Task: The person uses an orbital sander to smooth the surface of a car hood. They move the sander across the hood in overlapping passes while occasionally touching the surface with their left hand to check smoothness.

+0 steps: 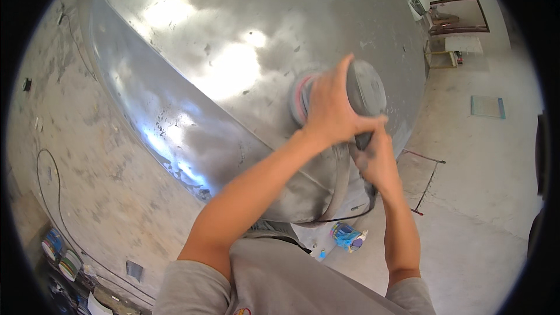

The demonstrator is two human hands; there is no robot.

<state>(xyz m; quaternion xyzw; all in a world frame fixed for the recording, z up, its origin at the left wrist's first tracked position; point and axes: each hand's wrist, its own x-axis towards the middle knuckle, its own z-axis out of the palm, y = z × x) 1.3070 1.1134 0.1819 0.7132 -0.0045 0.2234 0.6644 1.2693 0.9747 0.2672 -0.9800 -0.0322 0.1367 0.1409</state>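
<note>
Both my hands are on a power sander [367, 88] with a dark grey, rounded body. My left hand [331, 108] wraps around its head, thumb stretched to the right. Lower down, my right hand [375, 160] grips the handle, slightly smeared by motion. The round sanding pad [300, 96], pinkish at its edge and blurred, faces a big curved panel [280, 29] of bare, mottled grey metal. Whether the pad lies flat on the panel is hard to tell. A thick grey hose [343, 189] hangs below the tool, beside a black cable [347, 218].
Paint cans [70, 263] stand on the floor at lower left, near a long dark cable [52, 210]. Another can [344, 234] with blue plastic sits below the panel. Rightward are a thin metal frame [430, 184], a glass-like pane [488, 107] and a framed mirror [466, 14].
</note>
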